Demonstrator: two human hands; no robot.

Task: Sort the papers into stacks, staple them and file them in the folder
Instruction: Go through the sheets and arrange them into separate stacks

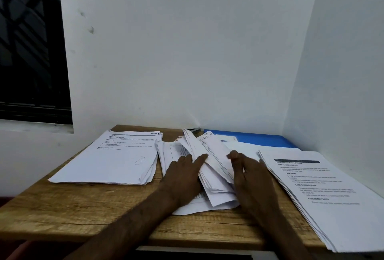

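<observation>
The left grip [185,174] is lying spread and flat on the loose middle pile [216,153], fingers straight, pressing it onto the counter [83,207]. The right grip [249,178] is standing on edge against the pile's right side with its thumb lifted; whether it is pinching a sheet I cannot tell. The pile is sitting fanned and crooked near the front edge, between a squared left stack [108,160] and a right stack [324,187] overhanging the front right corner. The blue folder [259,138] is lying at the back right corner, partly under papers. Sorting is seemingly underway. The next move is calling for freeing one sheet and matching its heading to a stack.
</observation>
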